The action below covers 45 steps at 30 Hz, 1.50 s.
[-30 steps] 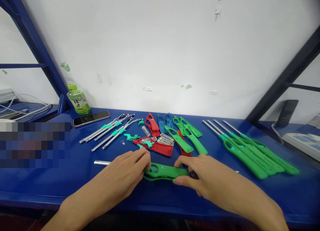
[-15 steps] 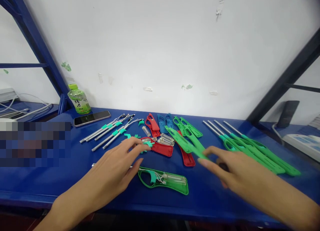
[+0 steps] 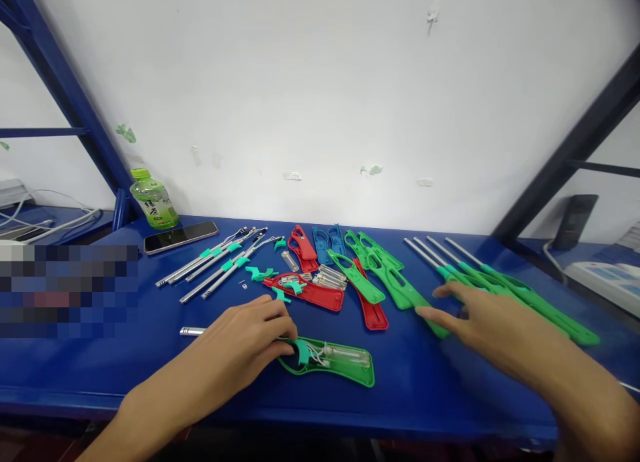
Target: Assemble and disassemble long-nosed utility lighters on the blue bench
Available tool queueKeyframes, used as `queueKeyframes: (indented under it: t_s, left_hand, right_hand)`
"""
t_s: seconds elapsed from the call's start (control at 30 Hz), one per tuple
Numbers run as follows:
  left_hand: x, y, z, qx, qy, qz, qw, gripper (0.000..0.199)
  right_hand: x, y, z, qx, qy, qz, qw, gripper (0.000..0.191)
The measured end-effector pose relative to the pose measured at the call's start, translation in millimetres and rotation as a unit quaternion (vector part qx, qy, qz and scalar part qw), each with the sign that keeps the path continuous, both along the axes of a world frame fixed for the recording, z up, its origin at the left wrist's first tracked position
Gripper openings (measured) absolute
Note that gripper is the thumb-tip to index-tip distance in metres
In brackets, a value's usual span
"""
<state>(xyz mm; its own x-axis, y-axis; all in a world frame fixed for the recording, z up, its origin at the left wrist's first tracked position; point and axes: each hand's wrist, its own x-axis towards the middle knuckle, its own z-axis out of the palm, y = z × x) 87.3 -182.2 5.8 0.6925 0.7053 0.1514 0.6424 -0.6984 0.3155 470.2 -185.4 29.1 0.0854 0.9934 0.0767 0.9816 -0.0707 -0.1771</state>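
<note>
My left hand point(image 3: 260, 335) is closed at the handle end of an open green lighter half point(image 3: 347, 375), fingertips beside its teal trigger point(image 3: 303, 351). A clear fuel tank point(image 3: 347, 355) and white wires lie inside that half. A metal lighter tube point(image 3: 191, 331) sticks out left from under the hand. My right hand point(image 3: 470, 315) has thumb and forefinger apart, the thumb touching the lower end of a green shell half point(image 3: 433, 319). This shell lies among other green shell halves; the right hand's other fingers are partly hidden.
Several green lighters with metal tubes point(image 3: 540, 305) lie at the right. Loose tube assemblies point(image 3: 220, 259), teal triggers point(image 3: 257, 273), clear tanks point(image 3: 330, 277), red shells point(image 3: 323, 297) and blue shells point(image 3: 327, 239) are spread behind. A phone point(image 3: 181, 237) and bottle point(image 3: 155, 199) stand back left.
My right hand has moved slightly right, its fingers now apart; the green shell it held lies lower right. My left hand has come down and closed at the lighter half's trigger.
</note>
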Motion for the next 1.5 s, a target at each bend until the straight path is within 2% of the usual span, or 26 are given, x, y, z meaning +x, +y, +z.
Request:
queueKeyframes:
  t_s: [0.07,0.17,0.3,0.43,0.57,0.83,1.0,1.1,1.17,1.27,1.33,1.5]
  left_hand:
    - [1,1,-1.0,0.007,-0.005,0.003,1.000,0.015]
    - [3,1,-1.6,0.016,0.002,0.010,1.000,0.018]
    - [5,-1,-2.0,0.052,0.033,0.011,0.998,0.018]
    - [5,-2,-2.1,0.082,0.047,0.013,0.995,0.019]
    - [3,-4,-0.5,0.077,0.051,0.016,0.996,0.017]
    - [-2,-9,6.0,0.059,0.054,0.022,0.997,0.016]
    - [-10,-7,8.7,0.062,0.024,0.029,0.997,0.019]
    - [-21,-2,15.6,0.060,-0.008,0.040,0.997,0.024]
    - [-32,3,21.8,0.082,-0.017,0.065,0.994,0.026]
    - [-52,15,27.9,0.125,0.015,0.146,0.981,0.036]
    - [-63,25,27.4,0.126,0.040,0.191,0.973,0.040]
    - [-72,42,16.8,0.108,0.056,0.202,0.972,0.040]
  right_hand:
    - [-16,-3,9.1,0.005,0.002,0.008,1.000,0.044]
    - [-52,-8,21.7,-0.036,0.060,0.114,0.991,0.028]
    - [-96,-16,23.0,-0.086,0.069,0.200,0.974,0.032]
    - [-119,-20,17.6,-0.092,0.048,0.219,0.970,0.029]
    - [-125,-17,17.1,-0.096,0.034,0.225,0.969,0.023]
    - [-126,-14,16.5,-0.106,0.042,0.193,0.975,0.022]
    - [-124,-12,9.8,-0.104,0.040,0.204,0.973,0.024]
    - [-124,-11,9.8,-0.107,0.039,0.208,0.972,0.024]
    - [-124,-11,12.4,-0.115,0.037,0.206,0.971,0.022]
    - [-125,-12,18.1,-0.129,0.040,0.202,0.970,0.019]
    - [-124,-13,21.0,-0.133,0.043,0.201,0.970,0.019]
    - [-121,-15,17.9,-0.111,0.035,0.214,0.970,0.017]
